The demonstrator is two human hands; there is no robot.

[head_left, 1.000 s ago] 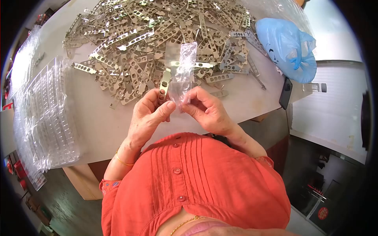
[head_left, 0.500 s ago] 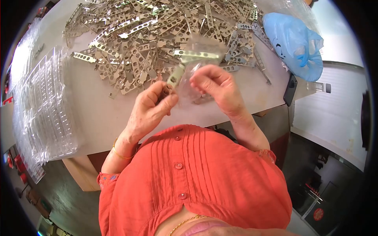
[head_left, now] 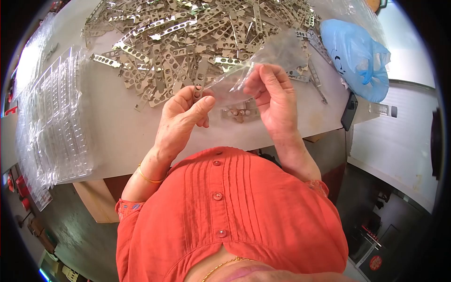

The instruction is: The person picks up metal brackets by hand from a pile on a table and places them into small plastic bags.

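Note:
My left hand (head_left: 181,115) is closed on a perforated metal bracket (head_left: 198,92), pinching its lower end between thumb and fingers. In my right hand (head_left: 276,101), thumb and fingers pinch a clear plastic film (head_left: 230,87) that looks like a thin bag. The film stretches between both hands, its left edge right at the bracket and its upper part spread over the pile. Below it on the table lies a short piece with round holes (head_left: 239,113), partly overlapped by the film. A large heap of similar metal brackets (head_left: 174,51) spreads beyond my hands.
Stacked clear plastic trays (head_left: 56,122) lie at the left of the table (head_left: 127,141). A tied blue plastic bag (head_left: 354,58) sits at the right, with a dark phone (head_left: 349,112) near the table's edge.
My right hand has turned upright and moved slightly right, drawing the film out wide. The bracket in my left hand, tilted and blurred before, now stands more upright.

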